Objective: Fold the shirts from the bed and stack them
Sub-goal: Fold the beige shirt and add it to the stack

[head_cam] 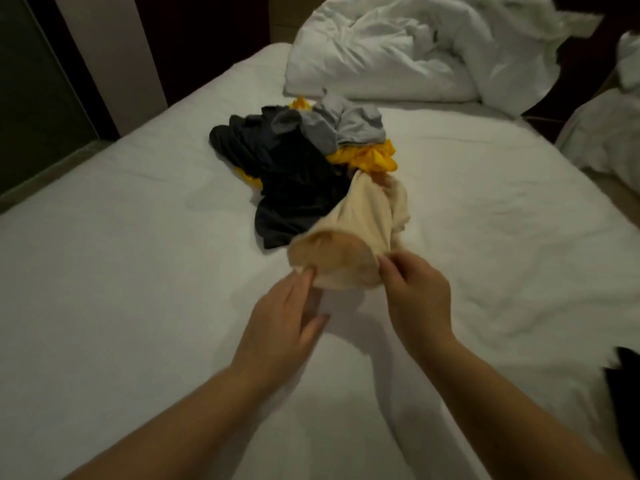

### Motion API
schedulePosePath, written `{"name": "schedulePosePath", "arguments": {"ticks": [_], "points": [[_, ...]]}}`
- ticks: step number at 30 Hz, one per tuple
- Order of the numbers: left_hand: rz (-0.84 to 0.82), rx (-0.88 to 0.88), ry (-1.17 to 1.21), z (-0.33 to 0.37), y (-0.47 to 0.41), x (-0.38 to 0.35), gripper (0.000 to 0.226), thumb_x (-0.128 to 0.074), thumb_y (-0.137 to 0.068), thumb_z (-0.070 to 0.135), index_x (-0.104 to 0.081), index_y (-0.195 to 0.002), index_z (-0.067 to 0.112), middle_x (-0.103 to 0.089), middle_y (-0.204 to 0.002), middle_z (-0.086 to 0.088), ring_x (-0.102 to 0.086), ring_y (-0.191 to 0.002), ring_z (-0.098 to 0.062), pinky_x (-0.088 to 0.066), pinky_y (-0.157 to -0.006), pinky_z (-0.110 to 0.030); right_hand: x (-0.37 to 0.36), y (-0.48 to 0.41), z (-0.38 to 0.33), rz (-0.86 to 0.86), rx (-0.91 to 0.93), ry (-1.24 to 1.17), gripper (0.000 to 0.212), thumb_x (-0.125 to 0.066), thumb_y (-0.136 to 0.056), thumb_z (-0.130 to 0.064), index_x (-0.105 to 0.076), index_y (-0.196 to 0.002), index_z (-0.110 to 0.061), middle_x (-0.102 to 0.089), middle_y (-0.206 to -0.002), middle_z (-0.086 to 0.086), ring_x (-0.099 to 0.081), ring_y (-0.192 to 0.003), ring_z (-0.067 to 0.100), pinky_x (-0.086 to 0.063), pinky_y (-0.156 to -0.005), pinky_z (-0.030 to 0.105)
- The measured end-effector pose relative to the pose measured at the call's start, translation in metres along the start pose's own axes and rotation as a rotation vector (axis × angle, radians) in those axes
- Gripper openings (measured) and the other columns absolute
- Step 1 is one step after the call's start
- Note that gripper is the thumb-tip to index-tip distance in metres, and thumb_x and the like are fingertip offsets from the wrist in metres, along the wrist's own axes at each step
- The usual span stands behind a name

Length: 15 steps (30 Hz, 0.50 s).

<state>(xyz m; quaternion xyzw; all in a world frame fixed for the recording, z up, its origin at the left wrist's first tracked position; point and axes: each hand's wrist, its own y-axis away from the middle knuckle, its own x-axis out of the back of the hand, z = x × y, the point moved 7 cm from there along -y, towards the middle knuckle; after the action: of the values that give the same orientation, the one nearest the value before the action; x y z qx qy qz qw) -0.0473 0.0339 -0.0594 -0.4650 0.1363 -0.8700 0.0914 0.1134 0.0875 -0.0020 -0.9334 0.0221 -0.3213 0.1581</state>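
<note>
In the head view my left hand [287, 317] and right hand [415, 292] each pinch the near hem of the beige shirt [360, 220]. It lies stretched along the bed [138, 271], its far end caught in the pile between the dark shirt [294, 181] and the yellow shirt [367, 159]. If I pull now, that tangled end may drag the pile along, or the hem may slip from my fingers [389, 268], likeliest on the left, where the hold looks shallow.
</note>
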Motion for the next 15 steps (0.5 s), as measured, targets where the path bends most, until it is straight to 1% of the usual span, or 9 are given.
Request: {"name": "schedulePosePath", "arguments": {"ticks": [2, 3, 6, 8, 9, 10, 12, 13, 15], "points": [[-0.079, 0.003, -0.021, 0.01, 0.041, 0.004, 0.073, -0.046, -0.082, 0.053, -0.035, -0.143, 0.014, -0.056, -0.128, -0.008, -0.057, -0.111, -0.023, -0.037, -0.091, -0.02, 0.019, 0.041, -0.004, -0.015, -0.056, -0.017, 0.024, -0.055, -0.091, -0.024, -0.059, -0.068, -0.016, -0.057, -0.065, -0.003, -0.052, -0.063, 0.007, -0.034, -0.055, 0.02], [-0.116, 0.021, -0.011, 0.016, 0.059, 0.009, 0.076, -0.045, -0.081, 0.056, -0.034, -0.144, 0.015, -0.055, -0.13, -0.008, -0.056, -0.112, -0.022, -0.037, -0.092, -0.019, 0.027, 0.06, -0.005, -0.015, -0.097, -0.026, 0.024, -0.056, -0.091, -0.023, -0.059, -0.068, -0.016, -0.057, -0.065, -0.003, -0.052, -0.063, 0.008, -0.034, -0.056, 0.019], [-0.172, 0.086, 0.046, 0.033, 0.099, 0.03, 0.092, -0.035, -0.075, 0.071, -0.024, -0.147, 0.015, -0.041, -0.145, -0.009, -0.045, -0.127, -0.024, -0.034, -0.101, -0.026, 0.054, 0.107, -0.006, 0.036, -0.254, -0.123, 0.02, -0.055, -0.092, -0.02, -0.061, -0.073, -0.017, -0.058, -0.067, -0.005, -0.052, -0.065, 0.009, -0.035, -0.056, 0.013], [-0.217, 0.087, 0.005, 0.046, 0.121, 0.044, 0.108, -0.019, -0.067, 0.087, -0.016, -0.149, 0.017, -0.025, -0.154, -0.005, -0.03, -0.138, -0.02, -0.021, -0.109, -0.023, 0.07, 0.13, -0.011, 0.066, -0.328, -0.194, 0.018, -0.054, -0.093, -0.02, -0.063, -0.077, -0.016, -0.06, -0.069, -0.004, -0.052, -0.067, 0.01, -0.038, -0.059, 0.017], [-0.239, 0.094, -0.016, 0.052, 0.131, 0.051, 0.108, -0.016, -0.067, 0.088, -0.01, -0.15, 0.019, -0.016, -0.157, -0.001, -0.022, -0.141, -0.017, -0.014, -0.109, -0.02, 0.077, 0.141, -0.016, 0.079, -0.333, -0.217, 0.017, -0.055, -0.092, -0.02, -0.064, -0.079, -0.016, -0.06, -0.07, -0.003, -0.052, -0.067, 0.01, -0.038, -0.06, 0.017], [-0.247, 0.102, -0.025, 0.058, 0.14, 0.058, 0.101, -0.022, -0.072, 0.083, -0.006, -0.15, 0.021, -0.01, -0.158, 0.002, -0.016, -0.143, -0.014, -0.012, -0.11, -0.02, 0.083, 0.151, -0.023, 0.09, -0.327, -0.229, 0.016, -0.056, -0.092, -0.02, -0.064, -0.079, -0.016, -0.06, -0.069, -0.003, -0.052, -0.067, 0.01, -0.038, -0.059, 0.016], [-0.239, 0.114, -0.023, 0.07, 0.153, 0.071, 0.084, -0.04, -0.087, 0.063, -0.001, -0.15, 0.023, -0.003, -0.158, 0.005, -0.011, -0.144, -0.012, -0.012, -0.113, -0.025, 0.093, 0.17, -0.04, 0.108, -0.306, -0.238, 0.016, -0.057, -0.091, -0.02, -0.064, -0.077, -0.018, -0.059, -0.067, -0.006, -0.051, -0.064, 0.004, -0.036, -0.056, 0.012], [-0.219, 0.107, -0.02, 0.079, 0.16, 0.077, 0.081, -0.045, -0.09, 0.056, -0.001, -0.15, 0.024, -0.002, -0.158, 0.006, -0.009, -0.144, -0.011, -0.013, -0.114, -0.027, 0.098, 0.18, -0.05, 0.116, -0.295, -0.248, 0.016, -0.058, -0.091, -0.02, -0.064, -0.076, -0.018, -0.059, -0.066, -0.007, -0.051, -0.064, 0.003, -0.036, -0.055, 0.013], [-0.18, 0.07, -0.006, 0.099, 0.172, 0.087, 0.079, -0.046, -0.089, 0.054, -0.004, -0.149, 0.027, -0.002, -0.158, 0.007, -0.008, -0.144, -0.01, -0.015, -0.114, -0.029, 0.107, 0.203, -0.066, 0.127, -0.279, -0.282, 0.018, -0.058, -0.09, -0.02, -0.065, -0.074, -0.019, -0.06, -0.066, -0.008, -0.053, -0.063, 0.002, -0.036, -0.055, 0.011]]}}
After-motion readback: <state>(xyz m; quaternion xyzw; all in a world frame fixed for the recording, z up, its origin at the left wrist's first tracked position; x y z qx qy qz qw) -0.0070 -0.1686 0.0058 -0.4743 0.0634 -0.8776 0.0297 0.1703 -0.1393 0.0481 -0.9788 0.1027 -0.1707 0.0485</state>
